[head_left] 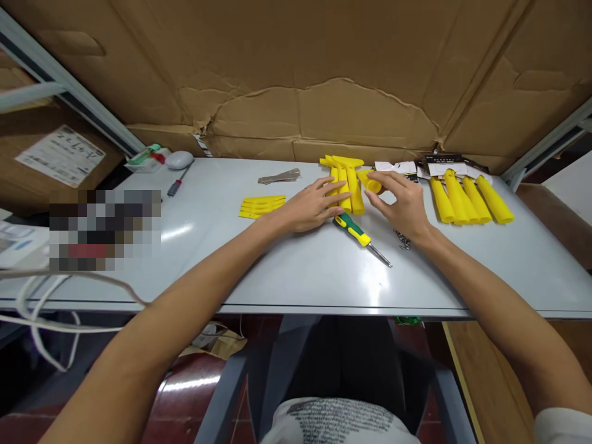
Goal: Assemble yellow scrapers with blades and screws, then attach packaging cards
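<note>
Screwdriver [355, 231] before the T-handles [354, 185], on the tabletop [287, 277]
Left: metal strips [280, 177] behind plastic strips [262, 206]. Right: tubes [457, 200]. Cardboard [296, 74] behind everything.

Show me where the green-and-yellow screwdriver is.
In the head view, the screwdriver lies on the table, right of centre, its handle beside the left hand, its shaft slanting off to the right.

Glare spots on tabletop [287, 277], dim below, wide-angle distort. @ edges, pixelated patch [104, 229] L

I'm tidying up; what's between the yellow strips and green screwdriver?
The left hand lies between the yellow strips and green screwdriver in the head view.
</note>
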A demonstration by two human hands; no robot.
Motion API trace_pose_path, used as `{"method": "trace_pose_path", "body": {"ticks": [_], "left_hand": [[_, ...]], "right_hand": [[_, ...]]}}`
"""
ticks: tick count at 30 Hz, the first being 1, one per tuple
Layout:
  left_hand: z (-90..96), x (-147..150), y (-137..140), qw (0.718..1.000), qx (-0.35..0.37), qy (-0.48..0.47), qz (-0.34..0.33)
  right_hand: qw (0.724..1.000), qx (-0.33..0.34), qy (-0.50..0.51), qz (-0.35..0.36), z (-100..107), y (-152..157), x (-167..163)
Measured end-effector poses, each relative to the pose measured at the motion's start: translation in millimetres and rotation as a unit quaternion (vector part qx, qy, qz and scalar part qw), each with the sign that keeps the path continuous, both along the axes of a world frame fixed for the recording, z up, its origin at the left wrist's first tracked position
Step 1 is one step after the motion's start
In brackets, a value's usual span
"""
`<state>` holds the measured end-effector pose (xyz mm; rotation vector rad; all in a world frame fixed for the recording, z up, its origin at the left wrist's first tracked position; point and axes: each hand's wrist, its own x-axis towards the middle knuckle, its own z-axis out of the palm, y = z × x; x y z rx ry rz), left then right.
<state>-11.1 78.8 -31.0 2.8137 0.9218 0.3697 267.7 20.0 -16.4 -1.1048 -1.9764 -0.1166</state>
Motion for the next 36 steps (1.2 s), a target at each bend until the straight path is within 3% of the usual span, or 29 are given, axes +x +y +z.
{"method": "trace_pose_path", "body": {"ticks": [9, 16, 22, 26, 31, 34, 36], "left_hand": [[5.8, 9, -6, 0.998, 0.007, -0.015, 0.058], [8.3, 11, -9, 0.998, -0.06, 0.002, 0.029], [8.3, 11, -6, 0.995, -0.085, 0.012, 0.041], [18.4, 19, -6, 0.994, -0.094, 0.044, 0.038], [29.9, 38, -5, 0.988, -0.12, 0.092, 0.039], [31.1, 47, -5, 0.986, -0.13, 0.094, 0.046], [30.9, 50, -4, 0.987, -0.128, 0.08, 0.054]], "right_hand": [[0.988, 0.043, 0.105, -0.106, 11, 4, 16], [0.966, 0.043, 0.23, -0.112, 11, 7, 16], [0.955, 0.029, 0.265, -0.129, 28, -7, 9], [0.946, 0.123, 0.268, -0.135, 37, -4, 21], [0.895, 0.294, 0.247, -0.226, 47, 24, 67], [0.881, 0.348, 0.25, -0.201, 51, 36, 86], [0.883, 0.349, 0.257, -0.181, 50, 38, 89]]}}
